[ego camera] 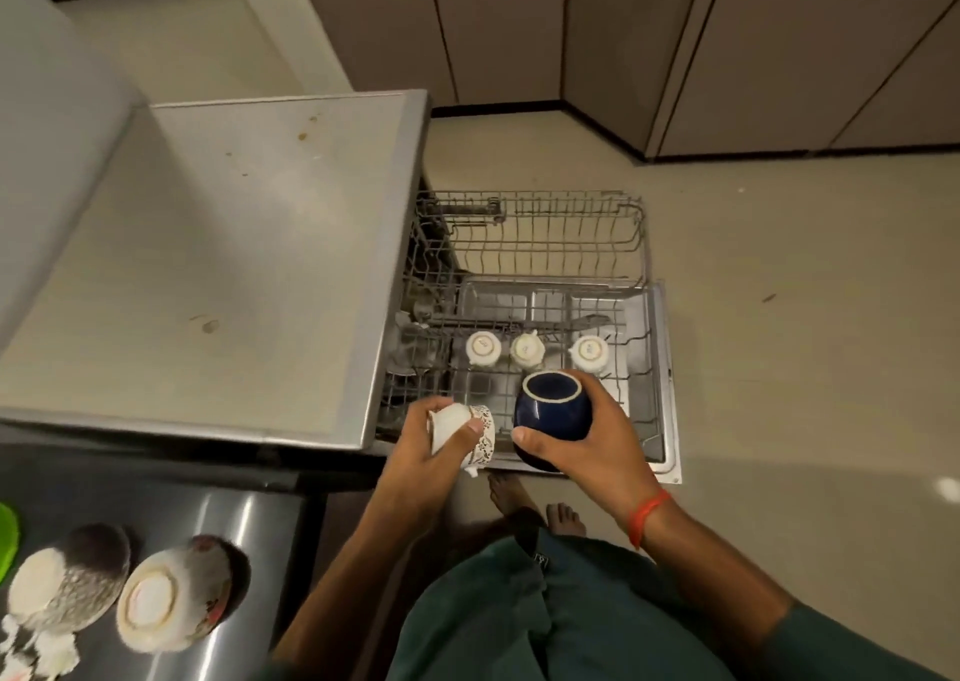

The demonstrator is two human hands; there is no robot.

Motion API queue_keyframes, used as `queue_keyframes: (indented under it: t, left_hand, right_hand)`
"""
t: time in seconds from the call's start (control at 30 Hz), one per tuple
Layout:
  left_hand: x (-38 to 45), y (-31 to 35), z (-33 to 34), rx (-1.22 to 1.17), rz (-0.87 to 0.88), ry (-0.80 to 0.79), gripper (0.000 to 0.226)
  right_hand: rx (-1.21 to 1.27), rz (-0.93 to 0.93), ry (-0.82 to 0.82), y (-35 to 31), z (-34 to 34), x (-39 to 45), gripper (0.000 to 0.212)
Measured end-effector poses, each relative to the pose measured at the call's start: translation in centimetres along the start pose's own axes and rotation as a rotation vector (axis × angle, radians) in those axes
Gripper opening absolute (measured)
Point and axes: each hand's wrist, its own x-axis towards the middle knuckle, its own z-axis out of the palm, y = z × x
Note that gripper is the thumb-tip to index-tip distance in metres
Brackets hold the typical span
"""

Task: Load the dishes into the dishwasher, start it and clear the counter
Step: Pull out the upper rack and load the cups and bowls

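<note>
Right hand [587, 431] is gripping a blue mug [551, 413], fingers wrapping its round belly, over the rack's [639, 244] front edge. Left hand [436, 439] is pinching a white cup [462, 431] with dark patterned band, just beside the mug. 3 white cups [530, 350] are sitting upside down in the rack. Glazed ceramic: stiff, slick, chippable; mug likely heavier, so gripping around the body suits it. Rack is thin coated wire. 2 bowls [171, 597] are waiting upside down on the steel counter [249, 514].
</note>
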Motion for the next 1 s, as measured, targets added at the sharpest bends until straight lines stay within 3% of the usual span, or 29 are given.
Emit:
queue_keyframes:
  t: [0.3,0.5,0.73,1.0]
  left_hand:
    - [12.2,-3.9,2.3,0.184,-0.175,-0.126,0.044]
    - [16.9,-6.4,5.1,0.301,-0.250,-0.164,0.048]
    - [19.8,-8.9,6.3,0.431,-0.349,-0.046,0.055]
    - [21.9,-11.0,6.5,0.443,-0.366,0.023,0.065]
  right_hand:
    - [-0.139,0.116,0.151,2.3,-0.6,4.1,0.061]
    - [-0.297,0.178,0.190,6.4,1.3,7.6,0.076]
    - [-0.464,0.201,0.100,10.8,2.6,12.4,0.085]
    - [-0.504,0.258,0.080,14.4,1.6,17.9,0.072]
